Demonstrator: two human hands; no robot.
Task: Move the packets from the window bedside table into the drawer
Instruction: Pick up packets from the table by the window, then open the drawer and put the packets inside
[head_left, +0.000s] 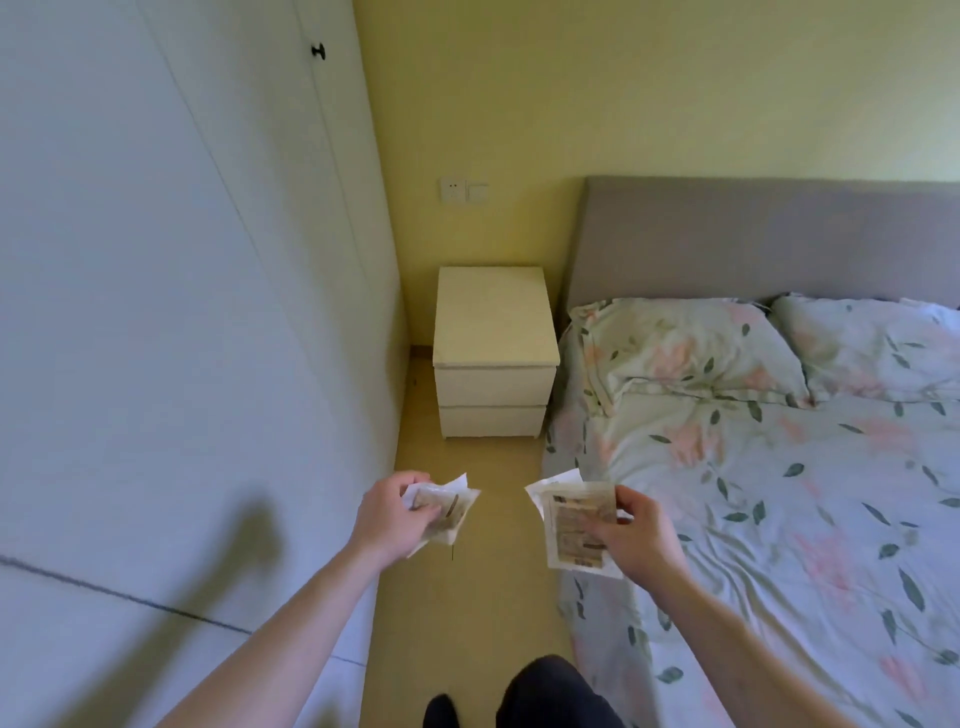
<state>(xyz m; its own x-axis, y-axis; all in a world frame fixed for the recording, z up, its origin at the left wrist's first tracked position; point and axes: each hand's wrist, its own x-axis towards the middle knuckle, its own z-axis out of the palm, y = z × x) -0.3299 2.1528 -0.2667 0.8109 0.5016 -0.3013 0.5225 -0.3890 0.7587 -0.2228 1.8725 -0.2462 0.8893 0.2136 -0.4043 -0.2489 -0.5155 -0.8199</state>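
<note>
Gripping packets, left hand (387, 512) fingers curl round one bunch (444, 512), right hand (636, 535) another (574, 525).

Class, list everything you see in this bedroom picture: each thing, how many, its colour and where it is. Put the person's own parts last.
White two-drawer bedside table: one, against the yellow wall, left of the bed; both drawers closed.
Grey padded headboard: one, behind the pillows.
Floral pillows: two, pale with pink flowers, at the bed's head.
Floral duvet: one, same pattern, covering the bed.
White wardrobe doors: along the left, with one black knob.
White wall socket and switch: one pair, above the bedside table.
Paper packets: beige and white, a bunch in each hand.
Left hand: grips packets.
Right hand: grips packets.
Dark-trousered leg: bottom centre.
</note>
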